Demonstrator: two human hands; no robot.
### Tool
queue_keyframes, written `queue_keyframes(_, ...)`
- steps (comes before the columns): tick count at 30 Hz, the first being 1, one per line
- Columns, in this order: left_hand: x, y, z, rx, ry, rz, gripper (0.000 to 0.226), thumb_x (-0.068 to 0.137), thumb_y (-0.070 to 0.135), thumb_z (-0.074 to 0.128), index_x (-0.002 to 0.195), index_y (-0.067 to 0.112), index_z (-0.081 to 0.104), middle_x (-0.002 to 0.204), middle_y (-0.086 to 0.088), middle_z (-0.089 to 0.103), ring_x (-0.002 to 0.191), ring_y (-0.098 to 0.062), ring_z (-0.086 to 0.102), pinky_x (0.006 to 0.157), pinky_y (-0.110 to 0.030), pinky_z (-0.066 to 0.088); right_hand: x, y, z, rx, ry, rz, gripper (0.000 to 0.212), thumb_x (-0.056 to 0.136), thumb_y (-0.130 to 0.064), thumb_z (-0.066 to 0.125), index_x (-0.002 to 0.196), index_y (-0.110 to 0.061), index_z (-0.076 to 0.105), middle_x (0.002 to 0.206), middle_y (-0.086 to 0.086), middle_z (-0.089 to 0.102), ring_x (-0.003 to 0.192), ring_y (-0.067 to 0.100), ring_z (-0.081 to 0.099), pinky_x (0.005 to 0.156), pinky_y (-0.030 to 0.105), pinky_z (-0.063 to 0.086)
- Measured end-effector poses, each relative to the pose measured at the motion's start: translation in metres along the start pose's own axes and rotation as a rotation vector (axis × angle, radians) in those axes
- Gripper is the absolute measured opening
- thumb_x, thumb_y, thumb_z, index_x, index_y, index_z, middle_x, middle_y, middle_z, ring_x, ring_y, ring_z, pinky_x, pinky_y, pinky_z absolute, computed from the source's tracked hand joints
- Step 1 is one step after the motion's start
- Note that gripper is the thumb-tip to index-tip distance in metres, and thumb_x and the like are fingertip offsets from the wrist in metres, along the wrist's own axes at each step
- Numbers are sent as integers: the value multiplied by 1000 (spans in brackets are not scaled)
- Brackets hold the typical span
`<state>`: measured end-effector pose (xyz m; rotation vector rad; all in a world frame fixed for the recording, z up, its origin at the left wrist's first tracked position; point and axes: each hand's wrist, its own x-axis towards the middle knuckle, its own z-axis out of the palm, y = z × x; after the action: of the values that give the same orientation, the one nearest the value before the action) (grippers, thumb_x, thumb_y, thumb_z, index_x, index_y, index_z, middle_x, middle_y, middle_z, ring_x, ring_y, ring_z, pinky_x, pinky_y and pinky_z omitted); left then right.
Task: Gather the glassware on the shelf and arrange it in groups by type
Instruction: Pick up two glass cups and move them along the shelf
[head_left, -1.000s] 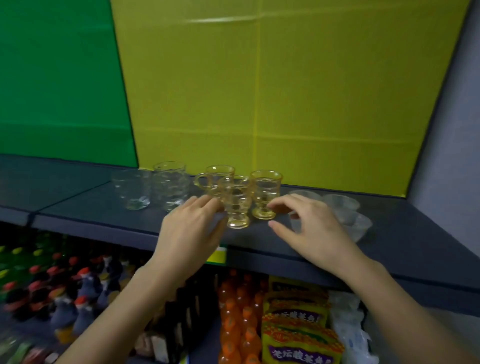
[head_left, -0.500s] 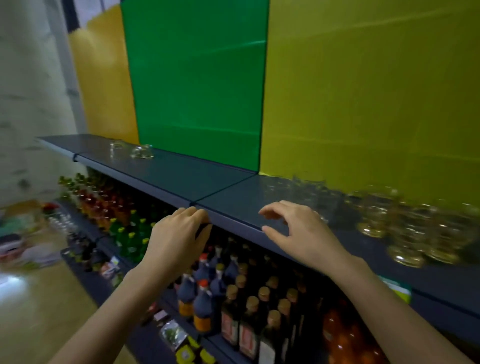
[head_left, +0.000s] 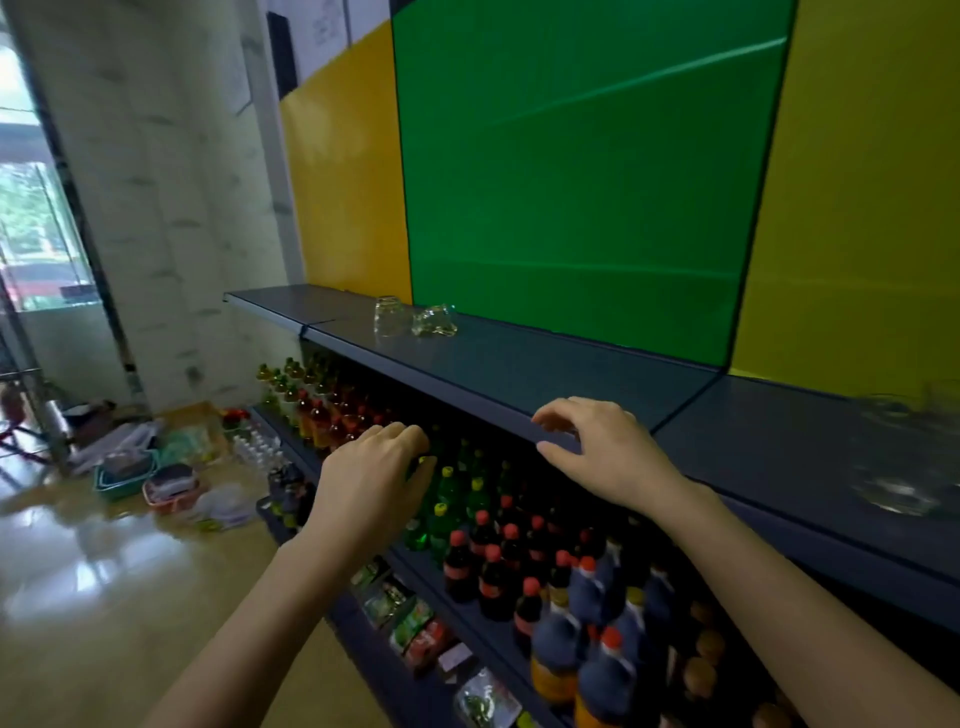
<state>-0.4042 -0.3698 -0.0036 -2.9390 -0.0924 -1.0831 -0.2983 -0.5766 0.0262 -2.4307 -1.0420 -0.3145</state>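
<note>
The dark shelf (head_left: 519, 364) runs from far left to near right, its front lip a long straight edge. At the shelf's far end, close to the back wall, a standing glass (head_left: 389, 316) and a tipped glass (head_left: 435, 322) sit just beside each other; whether they touch is unclear. Between that pair and the near right end, the shelf top lies bare, crossed by one seam where two sections meet. At the near right end, some blurred glassware (head_left: 904, 452) stands back from the lip, too smeared to tell its type.

The right hand (head_left: 608, 452) is at the shelf's front lip, near the seam. Its fingers (head_left: 558, 413) are bent and spread apart from the thumb, holding nothing; contact with the lip cannot be told. The left hand (head_left: 371, 483) hangs in front of the shelf and below its lip, fingers loosely curled, holding nothing.

Behind the shelf rise a green panel (head_left: 582, 182) and a yellow panel (head_left: 857, 208). Under the shelf, rows of bottles (head_left: 493, 545) fill the lower tiers. Left of the shelf the floor (head_left: 104, 597) is glossy, with baskets (head_left: 140, 478) lying on it.
</note>
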Motion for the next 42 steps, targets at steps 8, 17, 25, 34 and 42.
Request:
queue_keyframes(8, 29, -84, 29, 9, -25, -80, 23, 90, 34, 49, 99, 15, 58, 95, -1, 62, 93, -22, 57, 52, -26, 27, 109, -22, 52, -1, -26, -12, 31, 86, -32, 57, 115, -24, 59, 114, -4, 64, 106, 18, 58, 90, 38, 49)
queue_keyframes(17, 113, -192, 100, 18, -19, -110, 29, 90, 38, 45, 107, 17, 56, 102, 1, 61, 97, -18, 56, 64, -32, 47, 262, -2, 105, -48, 8, 36, 31, 85, -30, 58, 114, -21, 60, 112, -2, 66, 104, 18, 60, 91, 38, 49)
queue_keyframes(25, 191, -270, 163, -4, -85, -67, 33, 90, 38, 45, 113, 17, 53, 110, 1, 61, 103, -19, 54, 68, -32, 45, 383, 29, 145, -53, -9, 149, 28, 83, -26, 59, 111, -19, 61, 108, 0, 66, 101, 20, 60, 91, 39, 50)
queue_keyframes(34, 247, -320, 217, -111, -73, -89, 36, 87, 41, 49, 114, 16, 51, 115, 0, 58, 106, -20, 54, 71, -32, 46, 450, 51, 182, -51, -26, 320, 32, 82, -39, 56, 106, -20, 61, 106, 2, 67, 103, 26, 60, 91, 39, 48)
queue_keyframes(42, 307, -361, 264, -231, -6, -101, 49, 86, 41, 52, 125, 14, 40, 128, -3, 49, 118, -21, 46, 80, -36, 45, 494, 70, 209, -83, -97, 610, 57, 86, -58, 43, 107, -10, 64, 117, 12, 63, 111, 33, 55, 84, 35, 41)
